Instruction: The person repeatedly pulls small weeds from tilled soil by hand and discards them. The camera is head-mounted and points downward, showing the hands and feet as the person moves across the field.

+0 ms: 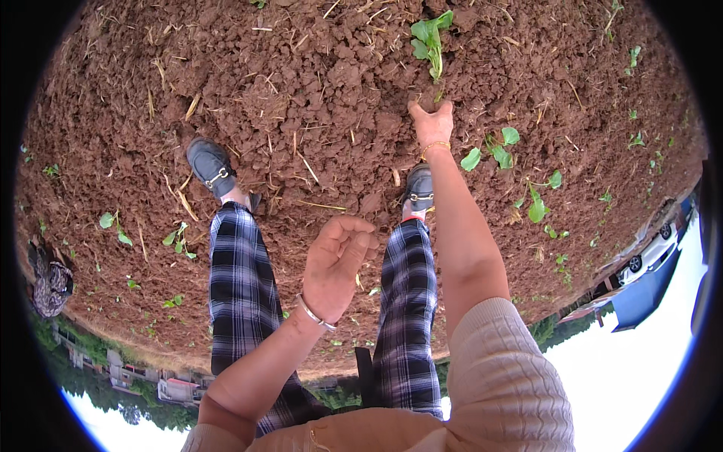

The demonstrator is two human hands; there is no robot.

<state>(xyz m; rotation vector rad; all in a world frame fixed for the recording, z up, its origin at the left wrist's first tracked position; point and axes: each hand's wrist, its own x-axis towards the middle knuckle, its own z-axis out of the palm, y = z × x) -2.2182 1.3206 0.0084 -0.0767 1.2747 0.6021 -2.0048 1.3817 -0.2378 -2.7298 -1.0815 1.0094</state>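
Note:
A leafy green seedling (432, 45) lies along the loose reddish-brown soil (316, 130), its stem pointing down towards my right hand (432, 121). The thumb and a finger of that hand are spread apart and touch the soil just below the stem's lower end; the fingertips are partly hidden, and no object shows between them. My left hand (339, 263) hangs in the air between my knees, fingers loosely curled against the thumb, with nothing visible in it. Another seedling (500, 152) with broad leaves stands right of my right wrist.
My dark shoes (210, 166) stand apart on the soil. More seedlings (536, 203) grow to the right and left (179, 240), among scattered straw. At the far left edge is a person (52, 285) in patterned clothing. A white car (649, 254) and a blue structure (644, 302) are far right.

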